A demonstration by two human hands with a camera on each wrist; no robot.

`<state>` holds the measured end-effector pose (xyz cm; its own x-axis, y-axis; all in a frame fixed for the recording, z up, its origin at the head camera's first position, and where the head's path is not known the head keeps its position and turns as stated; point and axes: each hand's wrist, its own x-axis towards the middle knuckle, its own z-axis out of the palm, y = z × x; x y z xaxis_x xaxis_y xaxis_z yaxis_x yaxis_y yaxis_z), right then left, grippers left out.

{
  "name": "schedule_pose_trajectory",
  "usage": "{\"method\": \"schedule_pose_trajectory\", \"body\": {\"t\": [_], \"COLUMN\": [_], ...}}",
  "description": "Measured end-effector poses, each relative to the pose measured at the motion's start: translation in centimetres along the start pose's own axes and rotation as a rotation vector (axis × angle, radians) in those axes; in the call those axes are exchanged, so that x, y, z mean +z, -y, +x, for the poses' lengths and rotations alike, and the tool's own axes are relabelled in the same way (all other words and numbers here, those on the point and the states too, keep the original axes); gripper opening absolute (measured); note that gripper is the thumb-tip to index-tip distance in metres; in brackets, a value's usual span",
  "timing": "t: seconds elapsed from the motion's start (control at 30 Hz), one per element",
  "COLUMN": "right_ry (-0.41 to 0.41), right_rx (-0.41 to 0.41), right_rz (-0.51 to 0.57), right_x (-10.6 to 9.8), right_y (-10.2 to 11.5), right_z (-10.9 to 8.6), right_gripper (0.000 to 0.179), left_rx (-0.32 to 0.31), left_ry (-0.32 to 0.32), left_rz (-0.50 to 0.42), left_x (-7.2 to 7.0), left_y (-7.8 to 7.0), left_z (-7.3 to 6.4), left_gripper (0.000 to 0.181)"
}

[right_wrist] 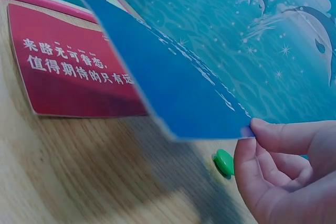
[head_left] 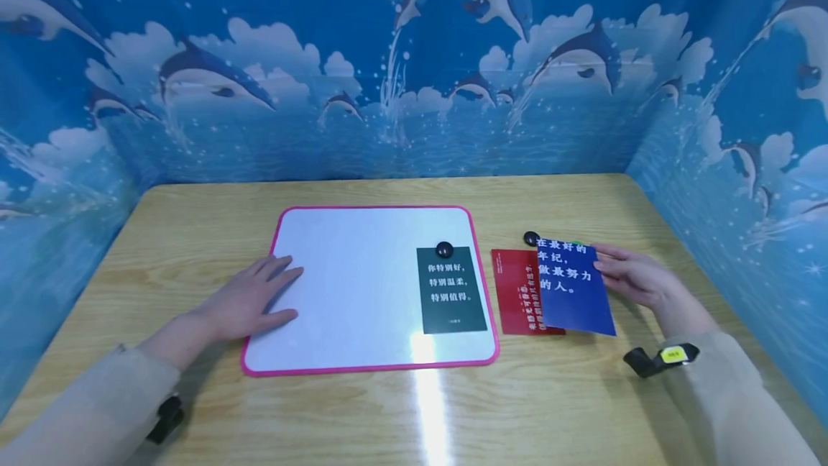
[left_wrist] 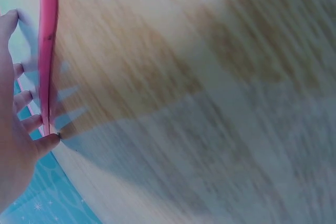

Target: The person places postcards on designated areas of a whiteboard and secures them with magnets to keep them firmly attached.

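My right hand [head_left: 637,277] pinches a blue card [head_left: 576,290] with white lettering by its right edge. In the right wrist view the blue card [right_wrist: 173,82] is raised and tilted above the table, thumb on top and forefinger beneath. Partly behind it in the head view lies a red card [head_left: 514,292]. My left hand [head_left: 249,300] rests with spread fingers on the left edge of a pink-rimmed whiteboard [head_left: 349,286]. A dark green card [head_left: 453,311] lies at the board's right side, with a black round magnet [head_left: 444,249] on its top edge.
Another black magnet [head_left: 531,238] sits on the wooden table [head_left: 323,416] behind the red card. A green magnet [right_wrist: 224,162] lies near my right fingers, mostly hidden by the blue card in the head view. A dolphin-print curtain [head_left: 291,128] encloses the back and sides.
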<state>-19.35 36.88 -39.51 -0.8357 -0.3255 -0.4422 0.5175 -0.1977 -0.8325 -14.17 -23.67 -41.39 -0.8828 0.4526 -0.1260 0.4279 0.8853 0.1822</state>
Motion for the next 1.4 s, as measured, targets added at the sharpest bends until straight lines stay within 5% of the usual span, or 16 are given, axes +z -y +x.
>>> {"method": "schedule_pose_trajectory", "body": {"t": [0.17,0.37,0.63,0.8,0.9,1.1,1.3,1.4], "right_ry": [-0.01,0.011,0.003,-0.009,-0.017,-0.031,-0.035,-0.031], "right_rx": [0.009,0.002,0.008,0.014,0.02,0.027,0.019,0.016], "right_rz": [0.016,0.052,0.065,0.024,-0.001,-0.03,-0.036,-0.058], "right_x": [0.6,1.5,3.1,4.2,4.8,5.9,7.0,7.5], "right_y": [0.1,0.3,0.6,0.8,0.9,0.9,0.8,0.8], "right_z": [0.4,0.8,1.4,2.0,2.3,2.9,3.5,3.7], "right_gripper": [0.079,0.04,0.03,0.072,0.08,0.074,0.029,0.031], "left_rx": [0.003,-0.002,0.0,-0.008,-0.009,-0.01,-0.003,0.005], "left_ry": [-0.006,0.002,0.001,0.006,0.007,0.009,0.005,0.003], "left_rz": [0.002,-0.001,-0.001,0.007,0.004,0.005,0.005,0.004], "left_x": [0.0,0.1,0.2,0.2,0.2,0.3,0.3,0.3], "left_y": [0.0,0.2,0.4,0.4,0.4,0.5,0.5,0.5], "left_z": [0.0,0.1,0.1,0.2,0.2,0.2,0.2,0.2], "left_gripper": [0.072,0.071,0.071,0.071,0.071,0.072,0.071,0.07]}}
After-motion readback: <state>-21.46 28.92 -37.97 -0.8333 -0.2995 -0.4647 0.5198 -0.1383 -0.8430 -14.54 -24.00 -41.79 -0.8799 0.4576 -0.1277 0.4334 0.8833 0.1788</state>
